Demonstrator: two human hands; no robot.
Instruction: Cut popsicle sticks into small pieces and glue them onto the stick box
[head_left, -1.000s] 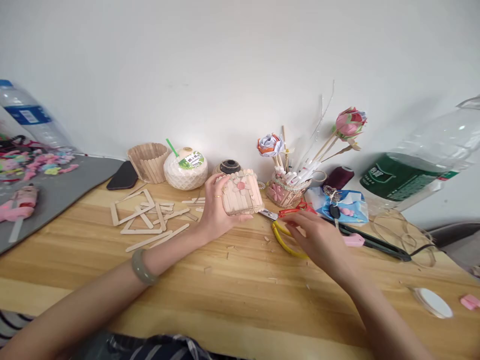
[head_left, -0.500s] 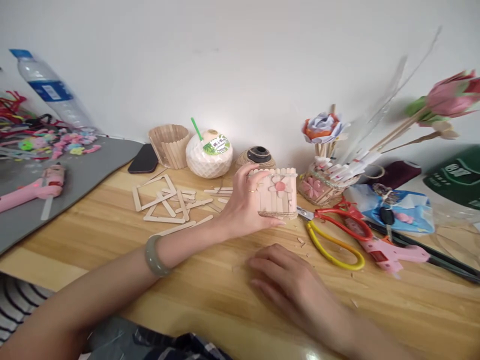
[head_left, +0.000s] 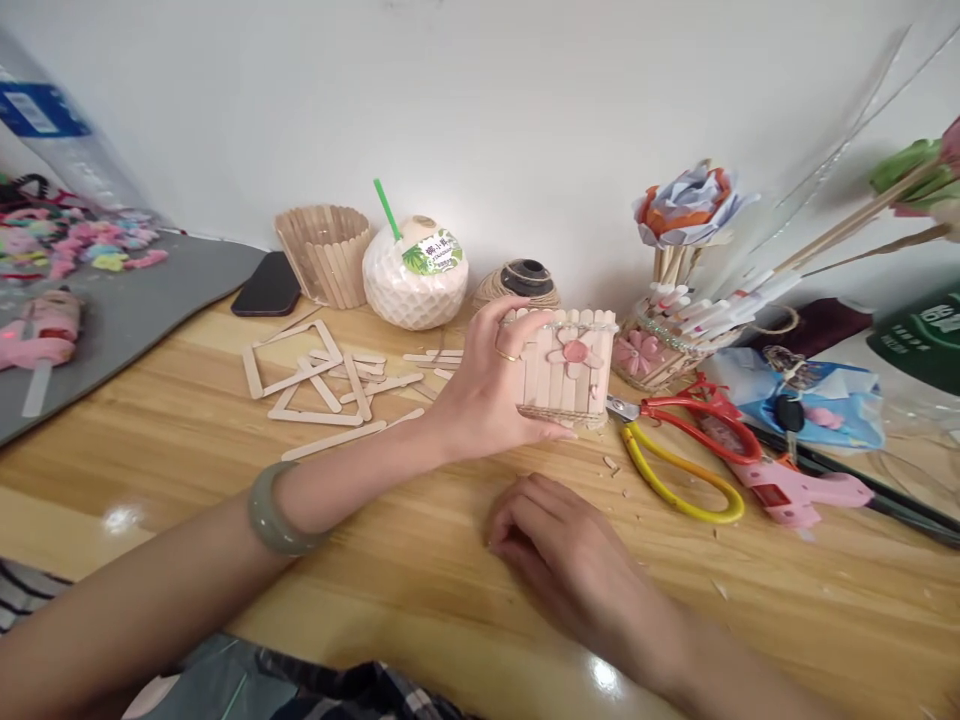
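Left hand (head_left: 487,395) has its grip clamped round the stick box (head_left: 566,365), held upright just above the counter (head_left: 420,560) near the scissors (head_left: 675,465), while the right hand (head_left: 559,555) rests loosely curled and empty: an inspecting pause, steadiness needed next.

Pale wooden stick box (head_left: 568,368) with pink flower, yellow-and-red scissors (head_left: 679,455), grey-green bangle (head_left: 274,510)

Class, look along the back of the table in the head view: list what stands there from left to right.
Phone → stick cup → coconut drink → twine-wrapped jar → basket of paper flowers.
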